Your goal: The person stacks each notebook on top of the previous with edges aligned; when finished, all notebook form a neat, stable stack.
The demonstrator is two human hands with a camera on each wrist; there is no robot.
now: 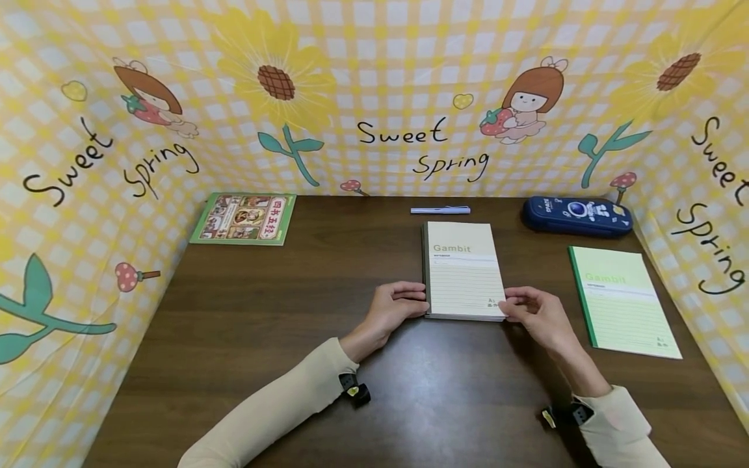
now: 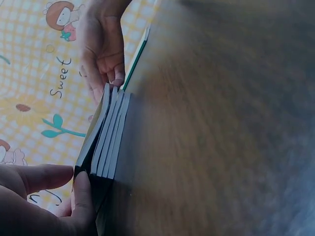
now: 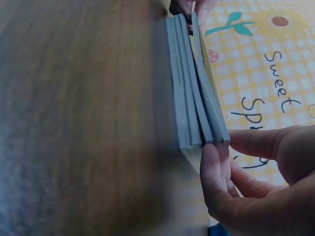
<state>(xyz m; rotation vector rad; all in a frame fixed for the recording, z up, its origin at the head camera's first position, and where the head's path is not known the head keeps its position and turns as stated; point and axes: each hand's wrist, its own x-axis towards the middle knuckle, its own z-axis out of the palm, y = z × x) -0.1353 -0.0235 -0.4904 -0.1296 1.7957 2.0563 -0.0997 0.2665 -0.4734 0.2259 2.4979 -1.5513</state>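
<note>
A stack of cream "Gambit" notebooks (image 1: pixel 465 273) lies in the middle of the dark wooden table. My left hand (image 1: pixel 393 312) pinches the top notebook (image 2: pixel 93 130) by its dark spine near the front corner. The opposite front corner is pinched between the thumb and fingers of my right hand (image 1: pixel 541 318). A dark gap shows in both wrist views between this top notebook and the several (image 3: pixel 184 93) below it, wider toward the spine. The lower notebooks lie flat, edges nearly aligned.
To the right is a green-spined notebook (image 1: pixel 626 302), with a navy pencil case (image 1: pixel 577 216) behind it. A blue pen (image 1: pixel 440 210) lies behind the stack. At the back left lies a green-bordered book (image 1: pixel 244 219). Yellow checked cloth (image 1: pixel 374 78) encloses the table's back and sides.
</note>
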